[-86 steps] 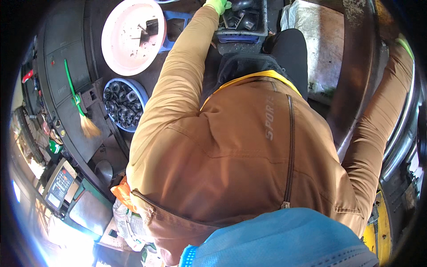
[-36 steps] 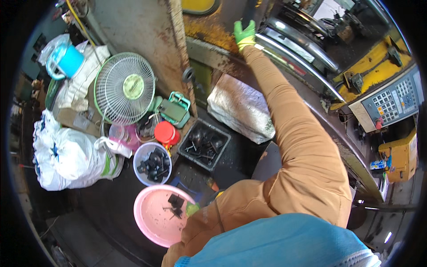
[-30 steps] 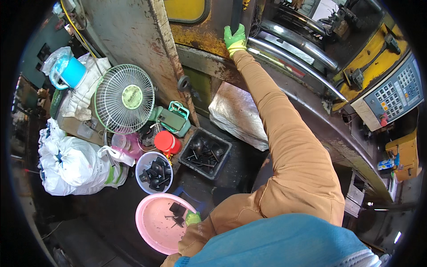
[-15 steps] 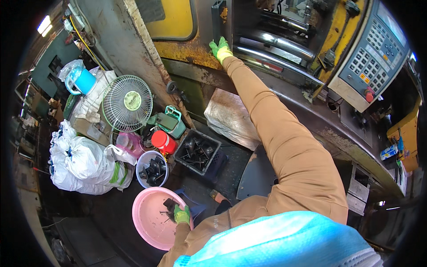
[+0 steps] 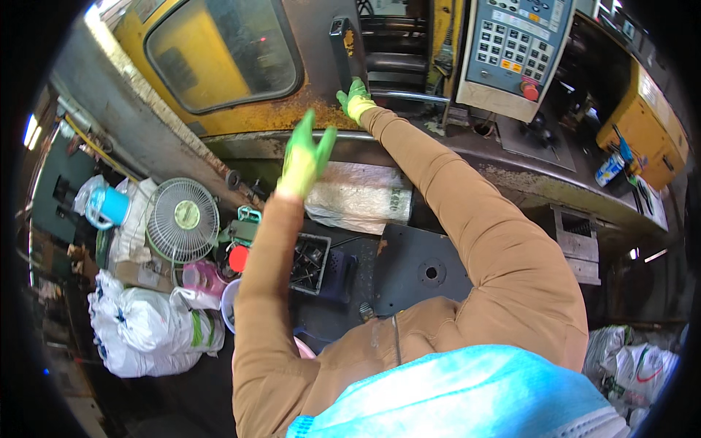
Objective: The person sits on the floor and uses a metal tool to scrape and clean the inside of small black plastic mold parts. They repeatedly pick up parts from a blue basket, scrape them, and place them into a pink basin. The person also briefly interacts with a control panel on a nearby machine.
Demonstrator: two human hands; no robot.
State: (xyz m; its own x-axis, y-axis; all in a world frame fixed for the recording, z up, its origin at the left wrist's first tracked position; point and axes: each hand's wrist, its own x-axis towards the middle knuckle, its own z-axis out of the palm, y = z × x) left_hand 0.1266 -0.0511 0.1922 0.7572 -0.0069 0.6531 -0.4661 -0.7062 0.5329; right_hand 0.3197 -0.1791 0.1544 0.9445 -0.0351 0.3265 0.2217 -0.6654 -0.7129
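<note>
My left hand [image 5: 303, 157], in a green glove, is raised in front of the yellow machine door [image 5: 168, 58]. Its fingers and thumb are spread, slightly blurred, with nothing in them. My right hand [image 5: 355, 101], gloved alike, is at the lower end of the dark upright door handle [image 5: 341, 47]; its fingers are around the handle's end and partly hidden, the thumb out to the left. Right of the door, metal bars [image 5: 396, 62] show in the machine's opening. My left arm hides most of the pink basin [image 5: 304, 349].
A control panel [image 5: 515, 58] with a red button hangs at the right. Below the door lie a wrapped block [image 5: 361, 193] and a black crate [image 5: 310, 263] of dark parts. A fan [image 5: 182, 219], white bags [image 5: 150, 328] and a red container [image 5: 238, 258] stand left.
My left hand has left the dark part in the pink basin and come up empty toward the door. The door has slid right with my right hand at its handle, narrowing the opening. The view has shifted.
</note>
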